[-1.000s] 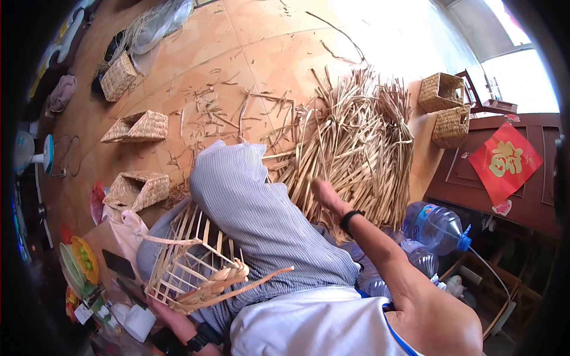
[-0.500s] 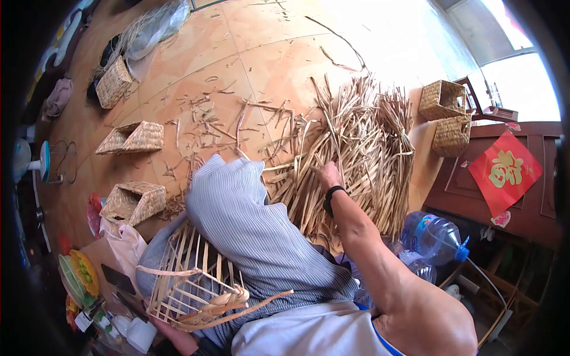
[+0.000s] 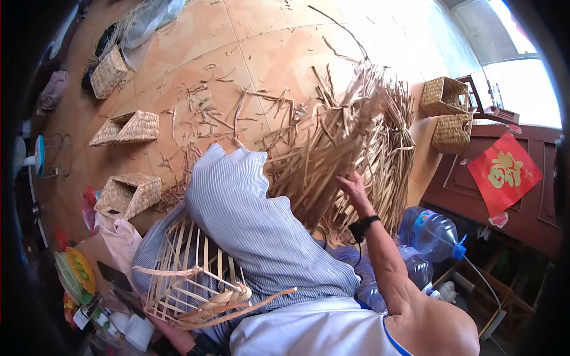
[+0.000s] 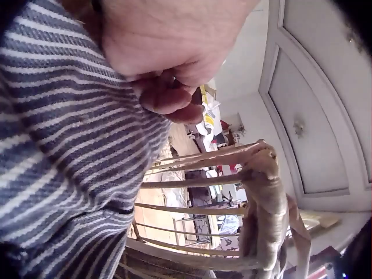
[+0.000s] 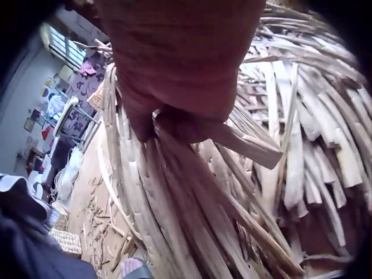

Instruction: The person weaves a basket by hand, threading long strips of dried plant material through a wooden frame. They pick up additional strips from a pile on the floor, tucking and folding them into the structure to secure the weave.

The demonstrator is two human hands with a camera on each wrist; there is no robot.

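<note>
My right hand (image 3: 354,188) grips a bunch of dried plant stalks (image 3: 330,172) at the large stalk pile (image 3: 389,160). The right wrist view shows the bunch (image 5: 186,203) fanning down from the curled fingers (image 5: 183,128), one cut end sticking out sideways. An unfinished basket frame (image 3: 199,285) of thin spokes with a thick braided edge lies tilted on the lap. Beside it, against the striped trousers (image 4: 75,133), my left hand (image 4: 168,58) hangs loosely curled, nothing visible in it. In the head view that hand is mostly hidden by the frame.
Finished woven baskets stand on the floor at left (image 3: 127,196) and far right (image 3: 445,96). Short stalk scraps (image 3: 205,104) litter the tiles ahead. Large plastic bottles (image 3: 430,231) and a cabinet with a red paper (image 3: 504,172) are at the right.
My right hand reached into the pile and closed on stalks; it has drawn a bunch up and back, blurred by motion. The left hand and the basket frame stay about where they were.
</note>
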